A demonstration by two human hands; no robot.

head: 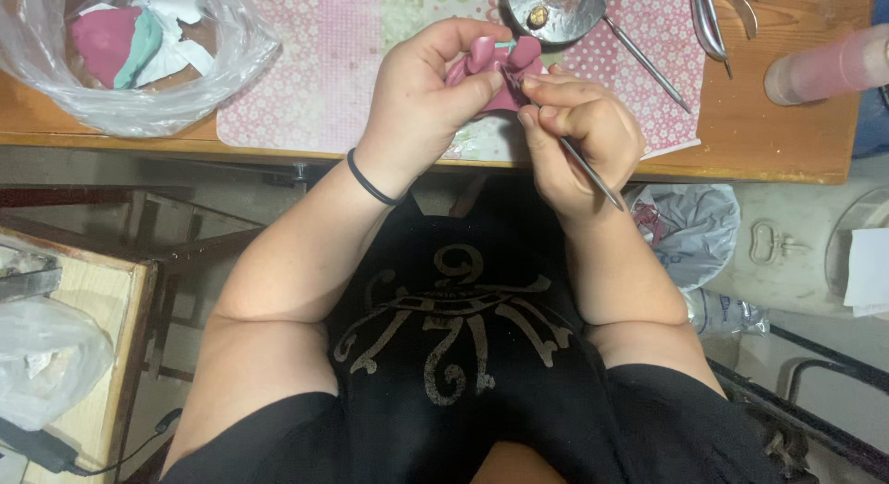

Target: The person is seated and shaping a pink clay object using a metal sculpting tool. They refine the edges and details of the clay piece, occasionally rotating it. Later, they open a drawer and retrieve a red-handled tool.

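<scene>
Left hand: our left hand [428,93] curls tight around a pink wax piece [500,65], fingers over its top, thumb against its side; a black band [370,180] circles the wrist.
Right hand: our right hand [582,132] pinches a thin metal tool [593,176] like a pen, fingers pressed together, tip touching the pink piece.
Pink piece: we hold it above the near edge of the wooden table [769,141], over a pink patterned mat [315,67].
Around: a clear plastic bag [185,86] of pink and green scraps lies far left; a round metal dish [554,12] sits just beyond the hands; metal pliers [718,16] and a pink cylinder [829,65] lie right.
</scene>
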